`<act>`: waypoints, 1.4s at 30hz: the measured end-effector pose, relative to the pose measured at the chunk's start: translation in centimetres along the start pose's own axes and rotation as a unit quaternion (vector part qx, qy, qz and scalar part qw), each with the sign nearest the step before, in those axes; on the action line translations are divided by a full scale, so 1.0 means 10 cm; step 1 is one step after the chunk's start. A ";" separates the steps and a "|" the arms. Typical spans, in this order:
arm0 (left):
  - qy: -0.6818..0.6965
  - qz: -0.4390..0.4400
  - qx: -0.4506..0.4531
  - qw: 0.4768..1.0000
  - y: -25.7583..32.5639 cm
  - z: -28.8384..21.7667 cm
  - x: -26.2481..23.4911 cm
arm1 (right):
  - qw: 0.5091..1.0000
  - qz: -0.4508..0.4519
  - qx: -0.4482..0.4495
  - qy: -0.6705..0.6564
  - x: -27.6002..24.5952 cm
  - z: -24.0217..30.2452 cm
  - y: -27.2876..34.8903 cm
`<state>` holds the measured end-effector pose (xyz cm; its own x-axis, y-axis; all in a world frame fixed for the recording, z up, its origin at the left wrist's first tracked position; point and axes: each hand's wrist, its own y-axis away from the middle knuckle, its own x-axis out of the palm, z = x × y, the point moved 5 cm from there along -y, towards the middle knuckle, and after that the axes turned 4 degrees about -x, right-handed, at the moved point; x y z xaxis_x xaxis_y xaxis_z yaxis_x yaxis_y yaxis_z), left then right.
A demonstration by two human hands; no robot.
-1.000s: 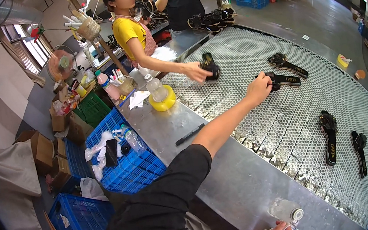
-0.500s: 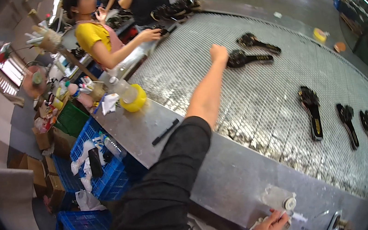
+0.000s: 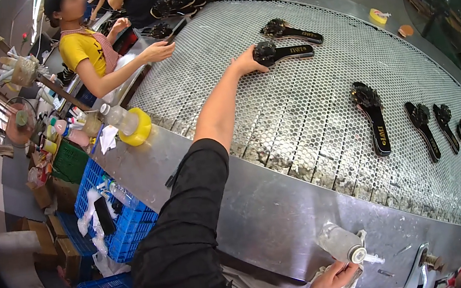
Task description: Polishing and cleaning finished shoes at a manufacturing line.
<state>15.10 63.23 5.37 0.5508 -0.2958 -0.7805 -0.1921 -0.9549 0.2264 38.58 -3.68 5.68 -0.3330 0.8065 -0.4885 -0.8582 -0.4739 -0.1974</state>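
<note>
My left hand (image 3: 247, 62) reaches far out over the metal mesh surface (image 3: 227, 115). Its thumb and fingers close around the toe end of a black slipper (image 3: 294, 52) with a ruffled upper and gold marking on the insole. Just beyond lies a similar slipper (image 3: 300, 34). Close to my body, my right hand (image 3: 335, 277) has its fingers closed on a crumpled white cloth (image 3: 354, 284). Beside those fingers a clear bottle (image 3: 339, 240) with a white cap lies on its side on the steel edge.
More black slippers (image 3: 379, 130) lie to the right on the mesh. A clear bottle in a yellow holder (image 3: 138, 130) stands left. Across the corner, a co-worker in a yellow shirt (image 3: 79, 53) holds a dark item. Blue crates (image 3: 132, 235) sit below at left.
My left hand has gone from a closed shape beside the slipper's toe to a grip around it. The whole view has shifted, showing more of the mesh's right end.
</note>
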 end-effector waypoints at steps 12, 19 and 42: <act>0.010 -0.193 0.066 0.979 0.94 -0.03 -0.33 | 0.995 0.037 -0.016 -0.091 -0.05 0.11 -0.14; 0.021 -0.205 0.030 0.978 2.11 0.23 -0.86 | 0.986 0.049 -0.043 -0.152 -0.07 0.15 -0.19; 0.134 -0.286 0.108 0.943 2.96 -0.20 -0.91 | 0.946 -0.010 0.125 -0.297 -0.38 0.00 -0.34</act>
<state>6.07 37.60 20.35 0.7946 0.2416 -0.5570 0.0525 -0.9413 -0.3334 42.77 -5.11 8.23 -0.4122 0.9063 0.0930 -0.9079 -0.4171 0.0417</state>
